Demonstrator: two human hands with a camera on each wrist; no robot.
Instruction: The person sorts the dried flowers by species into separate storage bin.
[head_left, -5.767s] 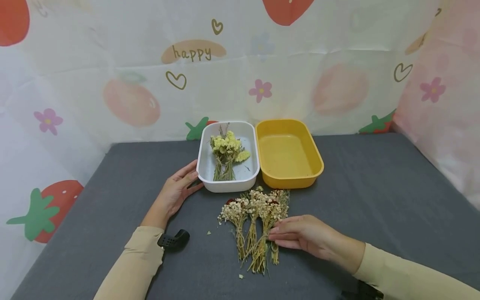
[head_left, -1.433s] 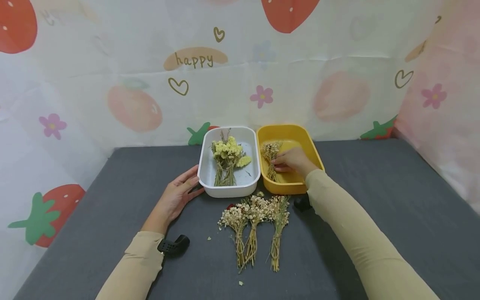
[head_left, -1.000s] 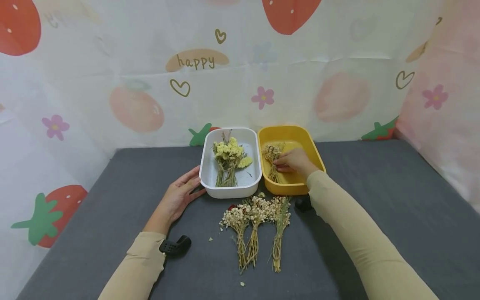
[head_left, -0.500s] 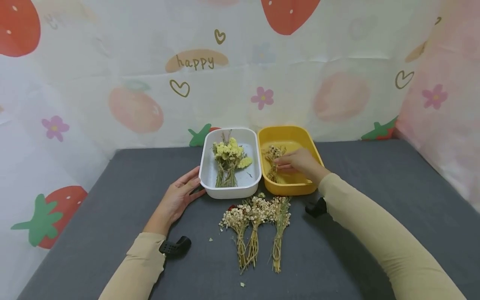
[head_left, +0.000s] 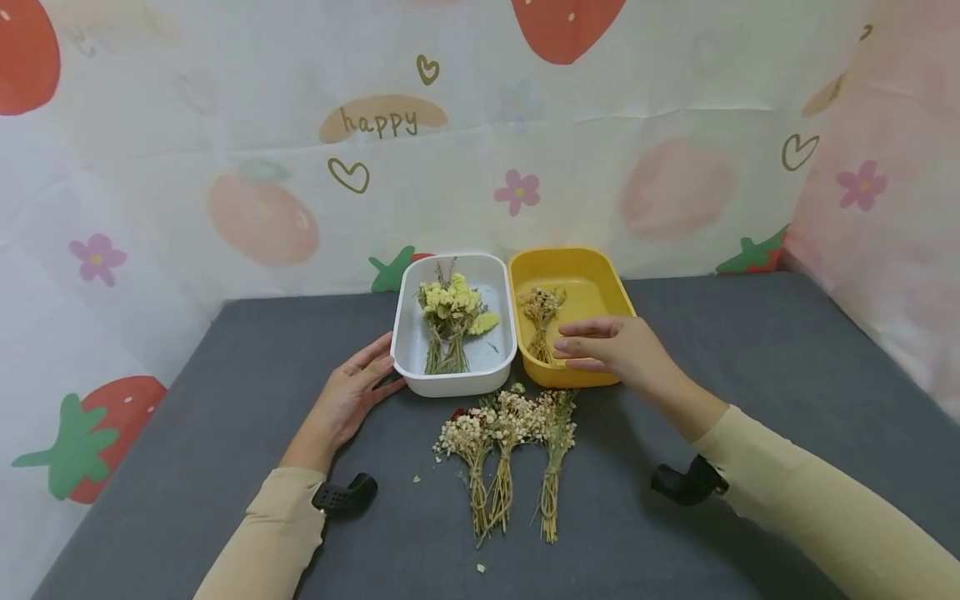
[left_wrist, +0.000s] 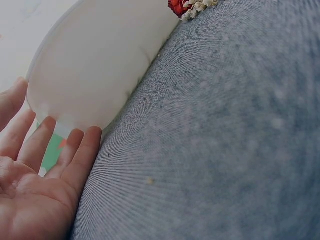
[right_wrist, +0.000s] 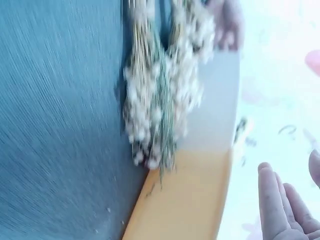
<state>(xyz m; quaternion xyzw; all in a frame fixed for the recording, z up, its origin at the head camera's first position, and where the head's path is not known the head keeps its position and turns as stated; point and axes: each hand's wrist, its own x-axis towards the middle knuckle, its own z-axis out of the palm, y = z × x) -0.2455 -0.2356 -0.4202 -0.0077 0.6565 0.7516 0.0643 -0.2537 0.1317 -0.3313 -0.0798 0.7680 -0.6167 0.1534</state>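
Note:
My left hand (head_left: 348,400) touches the left side of a white tray (head_left: 455,385) with its fingers spread; the left wrist view shows the fingertips at the tray's outer wall. Tied dried bouquets with yellow flowers (head_left: 452,304) lie in that tray. To the right, my right hand (head_left: 622,350) hovers over the front of a yellow tray (head_left: 592,292), fingers straight and holding nothing. One small dried bouquet (head_left: 542,310) lies in the yellow tray, left of the fingertips. In front of the trays, three bouquets of cream flowers (head_left: 513,417) lie on the cloth, stems toward me.
A dark grey cloth (head_left: 300,333) covers the table. Small plant crumbs (head_left: 481,568) are scattered near the bouquets. A printed curtain (head_left: 465,167) hangs right behind the trays, and another closes off the right side.
The right hand took one cream bouquet from the table, laid it in the yellow tray, let go and drew back toward the front right. The left hand stays at the white tray.

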